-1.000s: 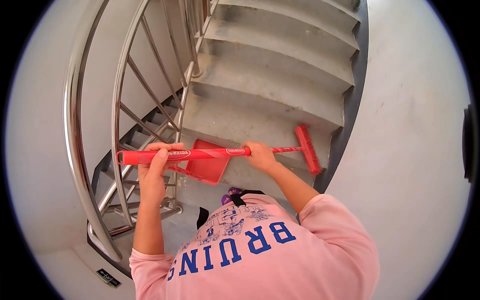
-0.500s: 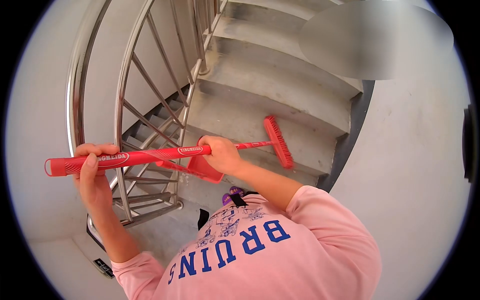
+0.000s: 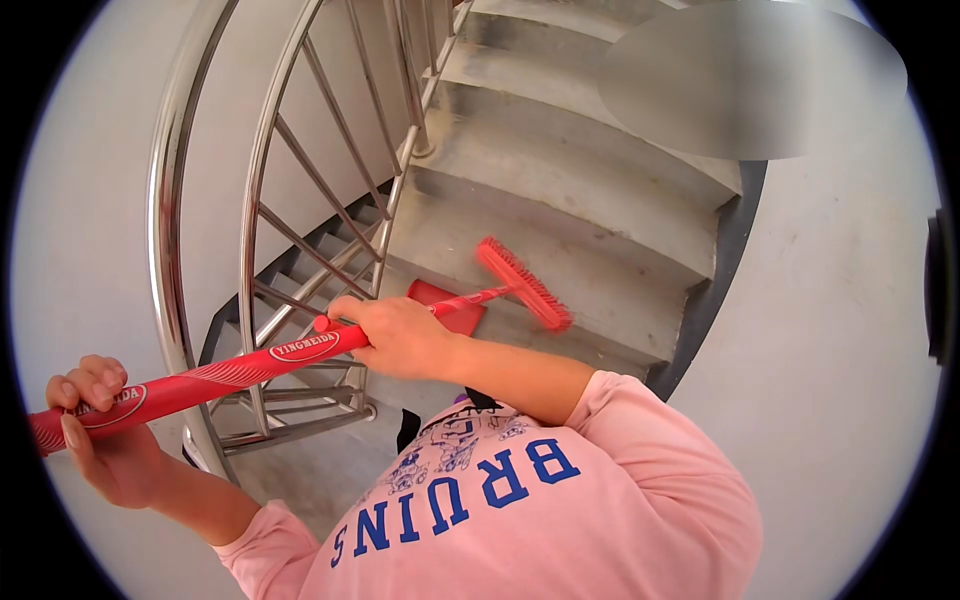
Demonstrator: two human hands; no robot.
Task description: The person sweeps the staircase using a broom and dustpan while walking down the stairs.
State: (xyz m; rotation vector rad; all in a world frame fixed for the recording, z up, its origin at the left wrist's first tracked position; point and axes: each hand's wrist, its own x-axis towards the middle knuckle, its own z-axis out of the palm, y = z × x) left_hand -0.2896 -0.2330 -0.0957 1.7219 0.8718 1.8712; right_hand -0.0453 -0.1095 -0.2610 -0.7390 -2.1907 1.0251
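Note:
A red broom (image 3: 240, 373) with a printed handle slants from the left edge up toward the stairs. My left hand (image 3: 110, 430) is closed round the handle near its upper end. Further down the same handle, my right hand (image 3: 395, 335) grips it. The bristled broom head (image 3: 525, 284) is over a concrete step, tilted; contact with the step is hard to judge. Just behind the handle is a red dustpan (image 3: 462, 316), partly covered by my right hand and the broom. A red rod end (image 3: 322, 324) pokes out beside that hand; whether I also hold it is hidden.
Concrete stairs (image 3: 560, 185) climb away in front of me. A shiny metal railing (image 3: 168, 200) runs along the left, with lower steps (image 3: 320, 245) visible past its bars. On the right stands a pale wall (image 3: 810, 330) with a dark skirting strip (image 3: 712, 280).
The broom handle has shifted left and down with my left hand. My right hand has also moved left and lower. The broom head has moved left, and the dustpan now appears further right.

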